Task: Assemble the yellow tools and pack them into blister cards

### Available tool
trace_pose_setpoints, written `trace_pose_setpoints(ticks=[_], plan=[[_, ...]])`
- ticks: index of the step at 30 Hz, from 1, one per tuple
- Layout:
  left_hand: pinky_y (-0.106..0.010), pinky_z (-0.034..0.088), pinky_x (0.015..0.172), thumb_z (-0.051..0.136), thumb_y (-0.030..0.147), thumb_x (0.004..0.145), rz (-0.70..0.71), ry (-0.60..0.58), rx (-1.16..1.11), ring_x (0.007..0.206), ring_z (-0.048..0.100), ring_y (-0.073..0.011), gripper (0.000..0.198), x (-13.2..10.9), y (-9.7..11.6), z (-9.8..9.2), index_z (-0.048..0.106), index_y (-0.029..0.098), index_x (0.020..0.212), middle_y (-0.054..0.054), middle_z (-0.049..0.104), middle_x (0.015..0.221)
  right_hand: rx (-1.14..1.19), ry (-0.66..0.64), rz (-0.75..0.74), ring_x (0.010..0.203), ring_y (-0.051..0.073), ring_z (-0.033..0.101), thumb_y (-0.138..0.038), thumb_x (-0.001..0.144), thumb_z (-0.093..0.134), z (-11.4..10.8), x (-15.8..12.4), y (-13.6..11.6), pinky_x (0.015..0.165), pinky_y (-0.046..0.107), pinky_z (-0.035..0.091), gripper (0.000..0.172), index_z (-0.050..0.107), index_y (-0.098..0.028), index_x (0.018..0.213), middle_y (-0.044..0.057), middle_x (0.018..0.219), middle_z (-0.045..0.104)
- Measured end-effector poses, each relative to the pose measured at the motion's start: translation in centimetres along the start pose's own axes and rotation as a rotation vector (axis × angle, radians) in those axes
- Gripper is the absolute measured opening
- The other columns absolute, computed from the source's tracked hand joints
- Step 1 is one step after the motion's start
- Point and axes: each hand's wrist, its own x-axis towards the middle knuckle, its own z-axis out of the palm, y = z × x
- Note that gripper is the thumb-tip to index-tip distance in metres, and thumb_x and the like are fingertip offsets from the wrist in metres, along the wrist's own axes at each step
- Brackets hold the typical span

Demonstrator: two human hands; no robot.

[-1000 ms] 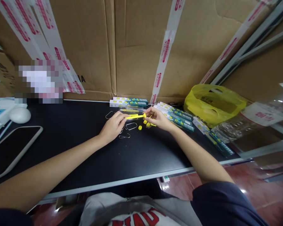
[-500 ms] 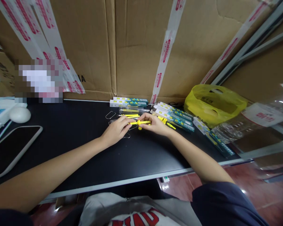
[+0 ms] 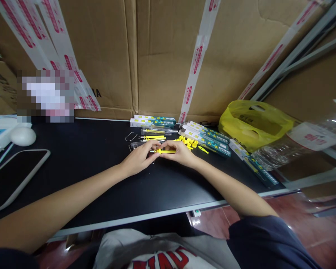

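Note:
Between my two hands lies a thin yellow plastic stick-like part [image 3: 165, 151] with a dark metallic piece at its left end. My left hand [image 3: 140, 157] is closed around that left end, fingers pinched. My right hand [image 3: 179, 152] pinches the yellow shaft from the right. Several small yellow plastic pieces [image 3: 194, 143] lie just beyond my right hand. Behind my left hand are yellow rods [image 3: 149, 137] with dark tips and a clear plastic tube [image 3: 159, 130]. A bent wire loop [image 3: 131, 136] rests to the left of them; other wire is partly hidden under my left hand.
Slim printed boxes [image 3: 154, 121] lie at the back, with more boxes [image 3: 207, 138] at the right. A yellow plastic bag [image 3: 254, 123] and a large clear bottle [image 3: 291, 145] stand at the right. A phone [image 3: 15, 179] lies at the left of the black table [image 3: 100, 201].
The yellow part in my hands has shifted slightly down, and a dark metallic end now shows at its left. My right hand has moved a little left and lower, uncovering more small yellow pieces.

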Motion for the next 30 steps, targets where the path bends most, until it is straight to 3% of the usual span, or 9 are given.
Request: trace_pose_setpoints(ticks=[4,8,10,13,15,20,23,30], plan=[[-0.032,0.051,0.072,0.054,0.041,0.089,-0.054,-0.004,-0.077,0.076,0.063,-0.0171,0.039,0.0,0.3,0.4,0.044,0.021,0.121,-0.006,0.063,0.100,-0.102,-0.006,-0.030,0.056,0.009,0.040,-0.033,0.082,0.064,0.5,-0.2,-0.2,0.055,0.021,0.033,0.025,0.065,-0.016,0.101,-0.006,0.061,0.045],[-0.030,0.050,0.073,0.049,0.036,0.090,-0.073,-0.006,-0.085,0.078,0.063,-0.0175,0.036,0.2,0.5,0.3,0.048,0.018,0.121,-0.005,0.065,0.094,-0.151,-0.021,-0.056,0.058,0.009,0.043,-0.028,0.083,0.062,0.4,-0.2,-0.7,0.057,0.021,0.035,0.031,0.060,-0.017,0.112,-0.006,0.065,0.046],[-0.030,0.049,0.070,0.046,0.033,0.090,-0.082,0.005,-0.042,0.074,0.062,-0.0170,0.031,0.5,0.4,-0.1,0.055,0.017,0.115,-0.004,0.065,0.087,-0.136,-0.020,-0.059,0.059,0.009,0.045,-0.025,0.082,0.062,-0.2,-0.1,-0.7,0.057,0.021,0.035,0.032,0.056,-0.017,0.113,-0.005,0.068,0.049],[-0.029,0.047,0.074,0.044,0.028,0.089,-0.059,0.055,0.048,0.085,0.063,-0.0189,0.025,0.9,-0.2,-1.0,0.066,0.018,0.096,-0.006,0.067,0.095,-0.119,-0.013,-0.041,0.055,0.008,0.041,-0.022,0.081,0.061,-1.6,0.1,-0.1,0.053,0.020,0.032,0.029,0.055,-0.017,0.109,-0.006,0.069,0.050],[-0.029,0.047,0.070,0.045,0.027,0.088,-0.097,0.107,0.090,0.077,0.062,-0.0177,0.025,1.1,-0.7,-1.6,0.067,0.017,0.092,-0.005,0.068,0.092,-0.146,0.001,-0.030,0.053,0.007,0.038,-0.022,0.082,0.061,-2.6,0.3,0.5,0.052,0.020,0.031,0.025,0.056,-0.017,0.105,-0.006,0.068,0.051],[-0.029,0.046,0.071,0.045,0.027,0.087,-0.120,0.180,0.147,0.081,0.062,-0.0190,0.023,1.2,-1.7,-2.0,0.066,0.017,0.089,-0.005,0.069,0.092,-0.386,0.000,0.002,0.058,0.009,0.045,-0.021,0.080,0.063,-4.1,0.5,1.5,0.058,0.021,0.035,0.016,0.063,-0.017,0.096,-0.003,0.067,0.056],[-0.030,0.046,0.071,0.045,0.027,0.088,-0.130,0.169,0.165,0.080,0.062,-0.0187,0.023,1.1,-1.8,-1.8,0.065,0.018,0.089,-0.005,0.068,0.092,-0.563,-0.040,0.019,0.065,0.011,0.053,-0.021,0.081,0.062,-4.5,0.5,1.4,0.063,0.022,0.036,0.014,0.067,-0.018,0.095,-0.001,0.073,0.062],[-0.029,0.046,0.070,0.045,0.028,0.087,-0.136,0.138,0.167,0.080,0.061,-0.0184,0.022,1.0,-2.0,-1.6,0.065,0.018,0.088,-0.005,0.067,0.093,-0.818,0.027,0.101,0.073,0.014,0.058,-0.022,0.083,0.058,-6.4,0.4,1.4,0.063,0.023,0.035,0.015,0.069,-0.019,0.094,0.003,0.083,0.066]])
